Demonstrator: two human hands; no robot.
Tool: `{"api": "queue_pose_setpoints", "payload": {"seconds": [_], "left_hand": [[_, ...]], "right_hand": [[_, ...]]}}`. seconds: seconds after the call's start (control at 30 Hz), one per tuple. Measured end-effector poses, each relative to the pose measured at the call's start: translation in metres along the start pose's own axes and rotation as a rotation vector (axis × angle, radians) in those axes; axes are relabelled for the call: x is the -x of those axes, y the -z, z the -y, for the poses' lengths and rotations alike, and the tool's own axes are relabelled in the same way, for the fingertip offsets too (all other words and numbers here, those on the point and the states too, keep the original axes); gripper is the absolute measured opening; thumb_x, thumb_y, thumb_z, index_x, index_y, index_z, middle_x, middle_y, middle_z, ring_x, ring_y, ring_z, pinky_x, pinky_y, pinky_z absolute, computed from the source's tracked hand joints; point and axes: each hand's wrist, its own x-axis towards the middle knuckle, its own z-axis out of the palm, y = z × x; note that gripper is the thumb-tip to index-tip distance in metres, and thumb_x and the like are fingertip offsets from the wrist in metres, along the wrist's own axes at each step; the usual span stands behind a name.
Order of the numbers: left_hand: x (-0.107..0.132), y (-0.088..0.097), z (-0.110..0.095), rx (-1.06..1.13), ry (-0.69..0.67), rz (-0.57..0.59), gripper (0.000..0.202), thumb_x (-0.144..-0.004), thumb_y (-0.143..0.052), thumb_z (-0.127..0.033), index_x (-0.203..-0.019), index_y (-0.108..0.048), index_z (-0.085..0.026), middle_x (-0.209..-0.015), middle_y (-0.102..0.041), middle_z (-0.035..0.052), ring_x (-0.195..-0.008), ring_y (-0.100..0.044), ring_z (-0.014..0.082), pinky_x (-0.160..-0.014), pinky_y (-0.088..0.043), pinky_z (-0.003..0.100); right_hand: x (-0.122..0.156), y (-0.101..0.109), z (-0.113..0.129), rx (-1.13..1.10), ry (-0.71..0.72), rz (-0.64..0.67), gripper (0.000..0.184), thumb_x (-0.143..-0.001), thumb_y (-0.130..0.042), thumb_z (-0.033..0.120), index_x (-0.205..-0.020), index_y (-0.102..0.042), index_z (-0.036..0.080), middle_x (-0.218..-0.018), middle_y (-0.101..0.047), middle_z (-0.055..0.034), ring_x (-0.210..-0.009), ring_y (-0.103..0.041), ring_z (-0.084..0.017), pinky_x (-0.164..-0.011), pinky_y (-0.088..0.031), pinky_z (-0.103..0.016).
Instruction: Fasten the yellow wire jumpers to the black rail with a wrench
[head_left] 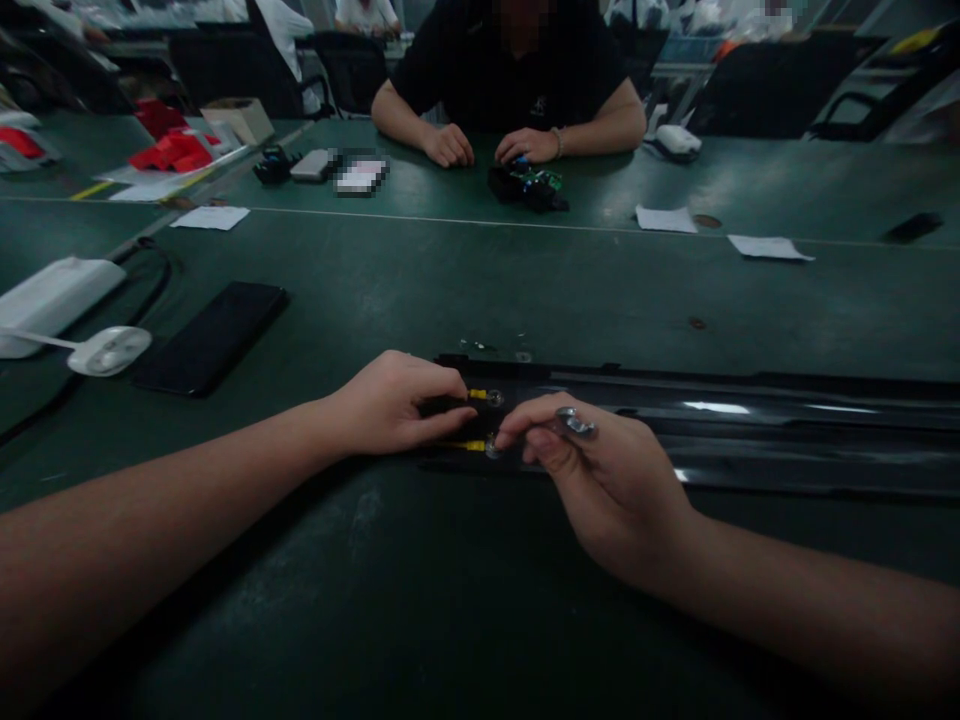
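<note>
A long, glossy black panel (780, 428) lies across the table, its left end under my hands. At that end are an upper yellow wire terminal (478, 394) and a lower yellow wire terminal (473, 446), each beside a small round metal fitting. My left hand (397, 405) rests over the panel's end, thumb and index finger apart, the index fingertip by the upper terminal; its other fingers are hidden. My right hand (611, 470) is closed on a shiny metal wrench-like tool (576, 421), mostly hidden in the grip. Its index fingertip reaches the lower fitting.
To the left lie a black phone (214, 338), a white power block (56, 300) and a white round plug (110, 350) with cables. Across the table sits a person in black, hands near a small black device (529, 185). Paper slips (770, 248) lie on the far side.
</note>
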Motion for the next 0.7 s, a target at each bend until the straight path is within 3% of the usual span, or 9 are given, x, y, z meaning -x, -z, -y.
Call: {"api": "queue_pose_setpoints", "payload": {"seconds": [0.23,0.47,0.7], "left_hand": [[0.0001,0.0005,-0.0015,-0.021,-0.004,-0.003,0.019,-0.098,-0.061,-0.030,-0.087,-0.066,-0.016,-0.067,-0.061,-0.0028,-0.056,-0.056,0.0095,-0.056,-0.038,0.022],[0.0005,0.0004,-0.0014,-0.029,0.009,0.003,0.021,-0.099,-0.059,-0.032,-0.087,-0.066,-0.016,-0.066,-0.063,-0.0018,-0.056,-0.056,0.0105,-0.055,-0.038,0.022],[0.0001,-0.0003,-0.0008,-0.022,-0.008,-0.008,0.019,-0.098,-0.060,-0.030,-0.087,-0.066,-0.016,-0.067,-0.061,-0.0028,-0.057,-0.057,0.0096,-0.056,-0.038,0.021]], "right_hand": [[-0.0017,-0.0010,0.0020,-0.006,-0.049,-0.034,0.009,-0.099,-0.060,0.015,-0.092,-0.063,0.019,-0.081,-0.069,0.0012,-0.068,-0.064,-0.011,-0.063,-0.049,-0.023],[0.0035,-0.0033,-0.0026,-0.021,-0.028,-0.042,0.018,-0.106,-0.046,0.016,-0.102,-0.063,0.020,-0.090,-0.070,-0.0012,-0.073,-0.065,-0.011,-0.065,-0.050,-0.024],[0.0013,-0.0019,-0.0007,-0.013,-0.030,-0.011,0.016,-0.105,-0.049,0.015,-0.099,-0.063,0.019,-0.088,-0.070,-0.0003,-0.071,-0.065,-0.011,-0.065,-0.050,-0.023]]}}
